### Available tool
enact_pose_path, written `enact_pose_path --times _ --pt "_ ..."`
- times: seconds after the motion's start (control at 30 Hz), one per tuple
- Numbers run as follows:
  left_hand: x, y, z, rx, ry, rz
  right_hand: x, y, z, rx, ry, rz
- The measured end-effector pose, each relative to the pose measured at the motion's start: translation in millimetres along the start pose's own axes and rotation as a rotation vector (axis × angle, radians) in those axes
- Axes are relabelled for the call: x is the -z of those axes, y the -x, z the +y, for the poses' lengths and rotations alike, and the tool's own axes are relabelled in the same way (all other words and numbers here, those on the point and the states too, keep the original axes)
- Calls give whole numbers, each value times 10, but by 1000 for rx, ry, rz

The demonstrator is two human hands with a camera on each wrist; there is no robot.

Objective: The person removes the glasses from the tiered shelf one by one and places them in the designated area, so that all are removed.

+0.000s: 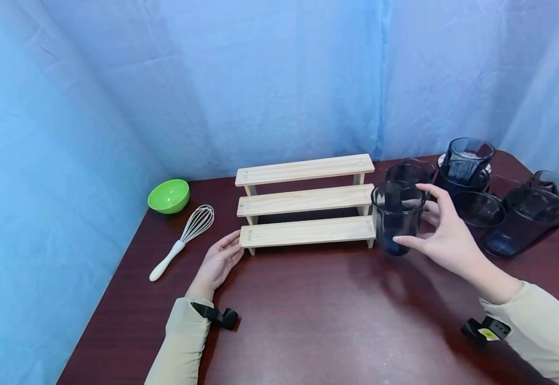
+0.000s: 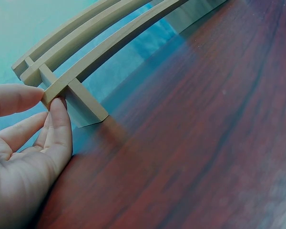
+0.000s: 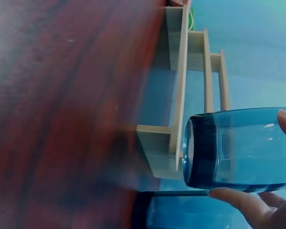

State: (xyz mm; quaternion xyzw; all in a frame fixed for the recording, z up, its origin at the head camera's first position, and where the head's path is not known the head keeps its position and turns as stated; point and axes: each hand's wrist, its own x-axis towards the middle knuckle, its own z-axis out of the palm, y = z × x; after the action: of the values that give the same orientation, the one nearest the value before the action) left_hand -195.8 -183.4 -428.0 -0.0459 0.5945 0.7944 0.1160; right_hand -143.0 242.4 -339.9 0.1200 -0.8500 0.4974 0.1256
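A three-step wooden rack [image 1: 303, 208] stands in the middle of the dark red table [image 1: 337, 321]. My left hand [image 1: 233, 246] lies on the table at the rack's left end. Its thumb and straight fingertips touch the end of the lowest step [image 2: 57, 88], shown close up in the left wrist view with my left hand [image 2: 50, 100]. My right hand [image 1: 409, 214] grips a dark blue glass tumbler [image 1: 397, 216] just off the rack's right end, above the table. In the right wrist view my right hand [image 3: 252, 157] holds the tumbler [image 3: 238, 148] beside the rack's foot [image 3: 157, 148].
Several more dark blue tumblers [image 1: 525, 219] stand and lie clustered at the table's right back. A green bowl [image 1: 168, 195] and a white-handled whisk [image 1: 183, 240] lie left of the rack. Blue cloth walls close in behind and on the left.
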Motion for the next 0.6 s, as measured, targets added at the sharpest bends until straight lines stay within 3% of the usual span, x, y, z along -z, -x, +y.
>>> enact_pose_path --times 0.37,0.6 --pt "4 6 0 -9 1 1 82 109 142 -116 162 -31" --pt "-7 10 13 -6 -7 9 48 141 193 -128 169 -36"
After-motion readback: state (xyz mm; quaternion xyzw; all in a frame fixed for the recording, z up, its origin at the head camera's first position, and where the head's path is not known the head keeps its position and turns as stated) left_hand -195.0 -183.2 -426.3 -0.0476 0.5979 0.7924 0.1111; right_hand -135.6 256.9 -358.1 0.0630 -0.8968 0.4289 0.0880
